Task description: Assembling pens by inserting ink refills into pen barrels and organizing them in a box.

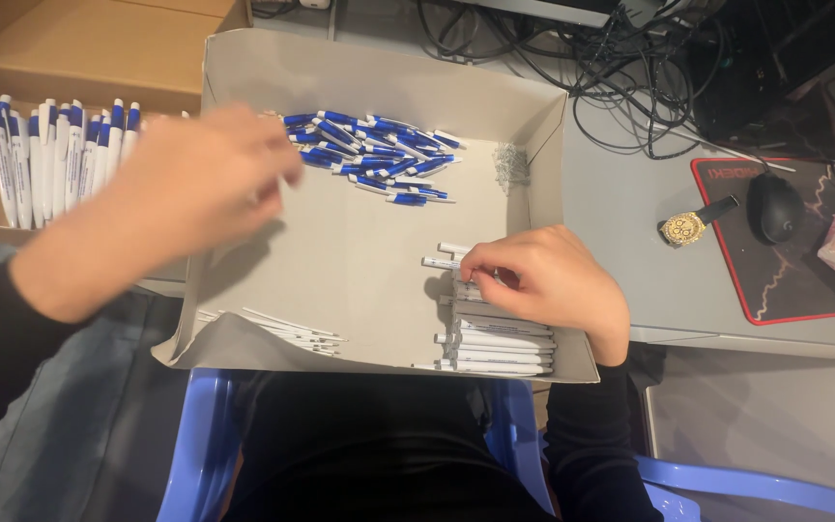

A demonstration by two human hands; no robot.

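white pen barrels [495, 338] lie stacked in the near right corner of the shallow grey box [379, 87], and the right hand [543, 285] rests on top, fingertips pinching one at the stack's far end. the left hand [200, 184] hovers blurred over the box's left edge (fingers loosely curled, grip unclear). blue pen parts [374, 155] sit heaped at the far wall; finished pens [41, 150] fill a cardboard box to the left.
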